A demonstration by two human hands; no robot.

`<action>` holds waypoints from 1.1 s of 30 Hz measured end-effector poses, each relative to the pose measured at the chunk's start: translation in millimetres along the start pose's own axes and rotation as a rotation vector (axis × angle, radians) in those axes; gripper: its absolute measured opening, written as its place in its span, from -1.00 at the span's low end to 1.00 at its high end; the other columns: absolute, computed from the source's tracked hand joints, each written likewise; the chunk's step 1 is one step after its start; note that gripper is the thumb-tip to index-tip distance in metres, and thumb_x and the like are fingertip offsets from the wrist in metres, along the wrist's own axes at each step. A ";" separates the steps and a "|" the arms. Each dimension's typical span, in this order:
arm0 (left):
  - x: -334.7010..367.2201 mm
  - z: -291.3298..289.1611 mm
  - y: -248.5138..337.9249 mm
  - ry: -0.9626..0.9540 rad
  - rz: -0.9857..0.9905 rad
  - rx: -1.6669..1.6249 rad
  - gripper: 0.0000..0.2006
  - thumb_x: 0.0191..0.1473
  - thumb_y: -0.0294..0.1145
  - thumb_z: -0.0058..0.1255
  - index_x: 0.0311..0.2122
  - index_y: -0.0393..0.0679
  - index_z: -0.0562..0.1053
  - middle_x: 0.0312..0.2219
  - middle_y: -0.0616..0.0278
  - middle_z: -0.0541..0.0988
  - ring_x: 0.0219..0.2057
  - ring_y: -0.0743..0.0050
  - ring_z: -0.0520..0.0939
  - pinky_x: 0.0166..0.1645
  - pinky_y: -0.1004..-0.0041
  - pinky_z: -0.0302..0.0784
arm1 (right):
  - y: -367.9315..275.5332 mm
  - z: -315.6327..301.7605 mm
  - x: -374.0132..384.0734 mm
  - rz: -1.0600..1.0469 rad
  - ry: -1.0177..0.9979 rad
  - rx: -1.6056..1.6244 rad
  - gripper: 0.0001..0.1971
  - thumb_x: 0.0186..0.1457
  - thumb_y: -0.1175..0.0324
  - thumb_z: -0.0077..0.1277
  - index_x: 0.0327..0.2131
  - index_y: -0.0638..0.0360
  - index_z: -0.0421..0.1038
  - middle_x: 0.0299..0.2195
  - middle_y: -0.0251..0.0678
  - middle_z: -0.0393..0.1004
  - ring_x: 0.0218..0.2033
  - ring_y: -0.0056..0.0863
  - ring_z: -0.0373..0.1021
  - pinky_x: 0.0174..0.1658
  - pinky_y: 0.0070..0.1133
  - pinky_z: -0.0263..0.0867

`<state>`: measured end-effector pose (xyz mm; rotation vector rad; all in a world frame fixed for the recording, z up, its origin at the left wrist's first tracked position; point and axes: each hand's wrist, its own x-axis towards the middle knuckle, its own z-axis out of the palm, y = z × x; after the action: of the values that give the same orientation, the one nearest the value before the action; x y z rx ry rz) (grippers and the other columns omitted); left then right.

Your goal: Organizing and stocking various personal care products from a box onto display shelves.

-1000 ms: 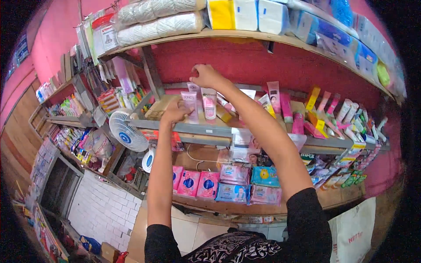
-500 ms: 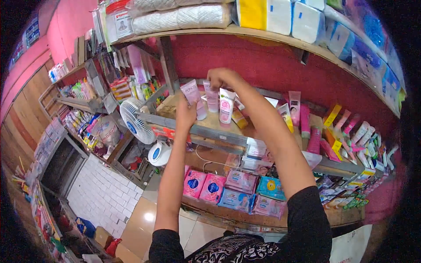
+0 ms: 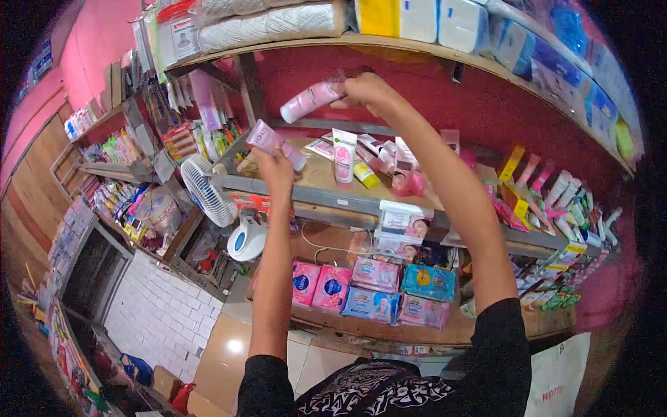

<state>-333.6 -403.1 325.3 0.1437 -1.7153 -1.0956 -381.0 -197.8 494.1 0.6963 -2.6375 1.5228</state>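
My left hand (image 3: 277,171) is closed around a pale pink squeeze tube (image 3: 261,136), tilted over the left end of the wooden shelf (image 3: 306,170). Higher up, in front of the red wall, my right hand (image 3: 361,92) grips a second pink tube (image 3: 310,101) by one end, its pale cap pointing down to the left. A white and pink tube (image 3: 344,158) stands upright near the shelf's front edge. Right behind it lie a yellow tube (image 3: 366,175) and several other tubes and packs, some leaning. My right forearm hides part of the shelf.
A white fan (image 3: 207,191) stands left of the shelf. Pink and blue soft packs (image 3: 375,274) fill the lower shelf. Overhead runs an upper shelf (image 3: 403,47) loaded with white packs. Many tubes (image 3: 566,198) line the right end.
My right hand has lifted the second pink tube off the shelf, up against the red wall. My left hand's tube has tilted further and shifted left. The view has moved slightly.
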 end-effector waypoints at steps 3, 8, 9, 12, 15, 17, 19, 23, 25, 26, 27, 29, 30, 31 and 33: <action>4.2 4.1 -8.7 0.039 -0.002 0.096 -0.69 0.08 -0.42 -0.15 -0.13 -0.42 0.18 -0.26 -0.27 0.42 -0.16 -0.18 0.44 -0.07 0.20 0.29 | -15.6 -9.5 -59.1 -0.026 -0.021 0.503 -0.81 0.06 0.44 -0.10 -0.29 0.37 0.37 -0.39 -0.26 0.45 -0.40 -0.53 0.45 -0.39 -0.71 0.41; 5.0 -5.8 -5.1 -0.149 -0.066 -0.225 -0.54 0.15 -0.32 -0.22 0.06 -0.45 0.11 -0.02 -0.18 0.29 0.00 0.06 0.33 0.11 0.36 0.13 | -11.3 -33.2 -139.0 0.023 -0.028 0.503 -0.80 0.05 0.36 -0.05 -0.32 0.32 0.41 -0.46 -0.30 0.46 -0.51 -0.60 0.40 -0.49 -0.71 0.35; 2.3 -8.9 1.4 -0.135 -0.072 -0.310 -0.55 0.16 -0.29 -0.23 0.06 -0.40 0.13 -0.03 -0.11 0.32 -0.01 0.15 0.34 0.10 0.38 0.15 | -7.2 -37.8 -154.1 0.064 -0.016 0.444 -0.78 0.06 0.30 -0.03 -0.31 0.27 0.42 -0.46 -0.36 0.45 -0.52 -0.66 0.37 -0.48 -0.73 0.31; -13.1 -27.7 35.0 -0.198 -0.212 -0.578 -0.61 0.19 -0.18 -0.28 0.00 -0.27 0.22 -0.29 0.08 0.44 -0.29 0.37 0.47 -0.19 0.44 0.38 | 7.8 -47.0 -203.3 0.030 0.025 0.421 -0.72 0.03 0.23 0.03 -0.29 0.25 0.43 -0.43 -0.40 0.45 -0.44 -0.67 0.33 -0.39 -0.69 0.24; -58.2 -50.0 80.3 -0.432 -0.325 -0.856 -0.64 0.18 -0.15 -0.26 -0.08 -0.24 0.29 -0.41 0.19 0.46 -0.46 0.49 0.49 -0.37 0.53 0.44 | 26.9 -47.7 -246.6 0.140 0.157 0.449 -0.68 0.04 0.23 0.02 -0.20 0.28 0.40 -0.37 -0.40 0.46 -0.37 -0.65 0.35 -0.29 -0.66 0.27; -103.7 -53.7 113.1 -0.664 -0.394 -1.021 -0.65 0.17 -0.13 -0.24 -0.13 -0.22 0.33 -0.42 0.25 0.45 -0.49 0.57 0.48 -0.42 0.59 0.42 | 42.9 -48.9 -277.2 0.175 0.214 0.498 -0.69 0.06 0.24 0.00 -0.19 0.26 0.40 -0.38 -0.40 0.47 -0.42 -0.68 0.37 -0.36 -0.67 0.29; -155.1 -60.2 140.4 -0.828 -0.523 -0.869 -0.62 0.17 -0.13 -0.25 -0.07 -0.23 0.32 -0.36 0.23 0.45 -0.42 0.55 0.48 -0.34 0.57 0.42 | 63.2 -50.4 -316.1 0.139 0.224 0.604 -0.70 0.08 0.23 -0.03 -0.21 0.26 0.40 -0.42 -0.42 0.46 -0.49 -0.74 0.34 -0.47 -0.71 0.27; -253.9 -45.2 187.0 -1.085 -0.337 -0.424 -0.58 0.20 -0.12 -0.31 -0.01 -0.26 0.26 -0.36 0.28 0.42 -0.46 0.63 0.38 -0.37 0.59 0.32 | 113.3 -56.7 -384.6 0.196 0.542 0.353 -0.72 0.09 0.23 -0.04 -0.26 0.26 0.41 -0.46 -0.44 0.43 -0.51 -0.74 0.31 -0.47 -0.71 0.24; -300.4 -34.8 207.6 -1.209 -0.337 -0.557 -0.53 0.19 -0.05 -0.30 0.04 -0.20 0.22 -0.22 0.23 0.39 -0.30 0.53 0.39 -0.22 0.51 0.35 | 137.1 -56.7 -425.0 0.261 0.762 0.268 -0.73 0.09 0.25 -0.04 -0.28 0.28 0.41 -0.48 -0.44 0.43 -0.49 -0.71 0.31 -0.44 -0.70 0.23; -324.4 -35.9 216.9 -1.290 -0.483 -0.578 -0.60 0.20 -0.12 -0.31 0.00 -0.22 0.23 -0.23 0.23 0.40 -0.25 0.51 0.39 -0.14 0.50 0.31 | 146.0 -57.7 -452.5 0.238 0.786 0.224 -0.75 0.08 0.27 -0.05 -0.31 0.30 0.41 -0.49 -0.42 0.43 -0.48 -0.71 0.29 -0.42 -0.68 0.22; -346.9 -36.1 224.7 -1.374 -0.618 -0.565 -0.66 0.22 -0.20 -0.33 -0.04 -0.23 0.24 -0.25 0.23 0.40 -0.20 0.48 0.38 -0.07 0.49 0.27 | 155.1 -58.0 -476.3 0.266 0.833 0.207 -0.75 0.08 0.27 -0.05 -0.31 0.30 0.41 -0.49 -0.42 0.43 -0.48 -0.71 0.29 -0.42 -0.68 0.22; -390.9 -29.4 240.1 -1.489 -0.569 -0.652 -0.67 0.22 -0.22 -0.34 -0.06 -0.25 0.24 -0.26 0.23 0.40 -0.21 0.48 0.39 -0.08 0.48 0.28 | 169.8 -55.4 -527.8 0.321 0.950 0.080 -0.75 0.06 0.30 -0.03 -0.32 0.35 0.41 -0.48 -0.36 0.45 -0.45 -0.69 0.29 -0.36 -0.63 0.24; -414.5 -27.2 248.3 -1.538 -0.492 -0.744 -0.69 0.22 -0.23 -0.35 -0.08 -0.26 0.24 -0.27 0.22 0.41 -0.23 0.48 0.39 -0.08 0.48 0.29 | 174.8 -51.6 -554.5 0.383 1.023 0.163 -0.75 0.06 0.31 -0.05 -0.32 0.36 0.41 -0.47 -0.34 0.46 -0.45 -0.67 0.30 -0.37 -0.62 0.25; -439.2 -29.4 255.9 -1.587 -0.475 -0.786 -0.69 0.22 -0.23 -0.35 -0.08 -0.26 0.24 -0.27 0.22 0.41 -0.23 0.48 0.39 -0.08 0.48 0.29 | 179.4 -48.7 -582.4 0.412 1.072 0.155 -0.75 0.06 0.31 -0.05 -0.32 0.36 0.41 -0.47 -0.34 0.46 -0.45 -0.67 0.30 -0.37 -0.62 0.25; -484.5 -36.4 268.7 -1.670 -0.532 -0.814 -0.68 0.22 -0.24 -0.35 -0.05 -0.28 0.22 -0.24 0.18 0.40 -0.21 0.45 0.39 -0.06 0.46 0.28 | 188.2 -44.5 -635.5 0.532 1.158 0.244 -0.75 0.06 0.31 -0.06 -0.33 0.36 0.42 -0.47 -0.33 0.47 -0.45 -0.66 0.30 -0.38 -0.62 0.24</action>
<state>17.0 3.1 183.0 -1.2142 -2.3766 -2.6204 109.8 152.7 215.8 -0.7721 -1.7588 1.5971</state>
